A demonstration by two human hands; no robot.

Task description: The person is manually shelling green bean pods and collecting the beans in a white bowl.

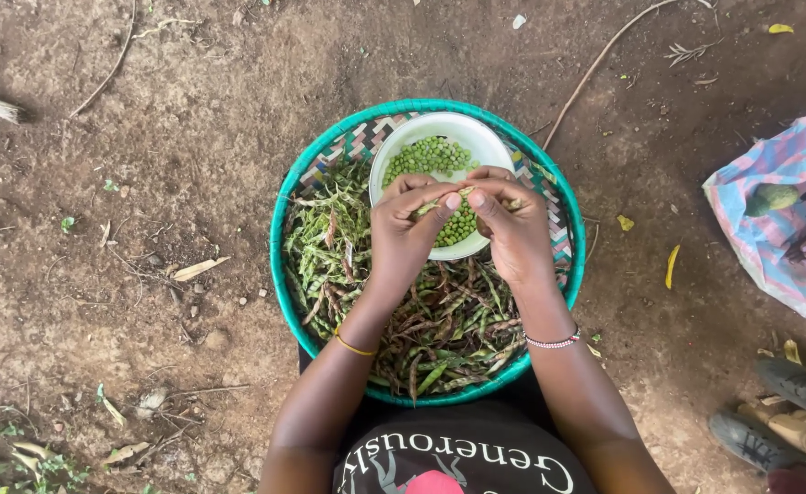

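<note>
My left hand (405, 227) and my right hand (511, 229) meet above a white bowl (439, 128) of shelled green peas (428, 155). Together their fingertips pinch one green pod (439, 203) held over the bowl. The bowl sits at the far side of a round woven basket with a green rim (284, 197), which rests on my lap. A heap of green and purple-brown pods (444, 325) fills the rest of the basket, under my wrists.
Bare brown dirt with twigs and dry leaves surrounds the basket. A striped pink and blue cloth (778, 220) lies at the right with a green fruit (772, 198) on it. Another person's sandalled feet (787, 412) show at the lower right.
</note>
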